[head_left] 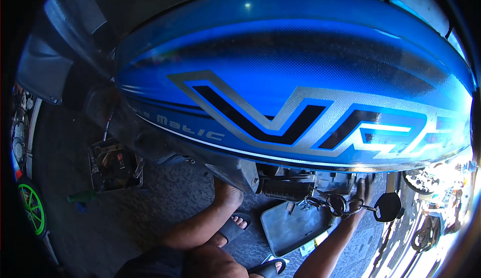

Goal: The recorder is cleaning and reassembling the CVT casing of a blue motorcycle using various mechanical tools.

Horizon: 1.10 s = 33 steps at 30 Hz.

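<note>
Close in front of me is the blue side panel (280, 37) of a motor scooter, filling the upper view. My left hand (228, 192) reaches under its lower edge beside a dark grey bracket (238, 175); the fingers are hidden. Further right, my right hand (362, 192) reaches up to the dark machinery beneath the panel, its visible fingers stretched out against it. A black-headed key (388, 208) and a key ring (354, 207) hang in front of my right wrist. Between my hands is a black ribbed rubber block (288, 189).
A grey plastic tray or cover (285, 233) lies on the floor between my arms. To the left stand an open box of tools (114, 170), a green bottle (82, 196) and a green-rimmed wheel (31, 205). Another wheel (422, 180) lies at the bright right side.
</note>
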Each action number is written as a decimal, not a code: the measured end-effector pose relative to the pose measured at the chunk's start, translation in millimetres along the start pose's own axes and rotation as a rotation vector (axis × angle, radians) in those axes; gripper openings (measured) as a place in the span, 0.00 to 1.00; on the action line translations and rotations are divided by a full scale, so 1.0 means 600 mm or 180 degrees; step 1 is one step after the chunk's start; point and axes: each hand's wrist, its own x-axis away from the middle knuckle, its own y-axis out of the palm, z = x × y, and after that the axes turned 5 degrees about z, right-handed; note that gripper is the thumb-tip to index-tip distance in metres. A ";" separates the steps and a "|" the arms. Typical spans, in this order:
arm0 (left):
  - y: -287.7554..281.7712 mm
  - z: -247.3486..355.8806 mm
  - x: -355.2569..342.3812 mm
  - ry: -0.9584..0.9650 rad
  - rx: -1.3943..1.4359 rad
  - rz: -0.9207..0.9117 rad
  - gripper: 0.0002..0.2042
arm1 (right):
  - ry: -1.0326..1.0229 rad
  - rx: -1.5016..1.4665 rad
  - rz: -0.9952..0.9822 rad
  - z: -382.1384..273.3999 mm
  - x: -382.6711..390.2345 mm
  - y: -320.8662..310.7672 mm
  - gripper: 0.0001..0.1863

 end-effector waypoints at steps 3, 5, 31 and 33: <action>0.000 -0.008 0.003 -0.0087 0.0075 0.0012 0.16 | 0.0239 -0.0108 -0.1122 -0.142 0.040 0.002 0.29; 0.003 -0.012 0.004 -0.0048 0.0100 -0.0140 0.15 | -0.0902 0.0245 -0.2463 -0.202 0.070 0.036 0.25; 0.012 0.010 0.005 -0.0120 0.0153 -0.0130 0.19 | -0.1256 0.0157 -0.3290 -0.173 0.068 0.115 0.20; 0.007 0.015 0.004 -0.0083 0.0037 -0.0196 0.19 | -0.1278 -0.0480 -0.3415 -0.169 0.071 0.122 0.20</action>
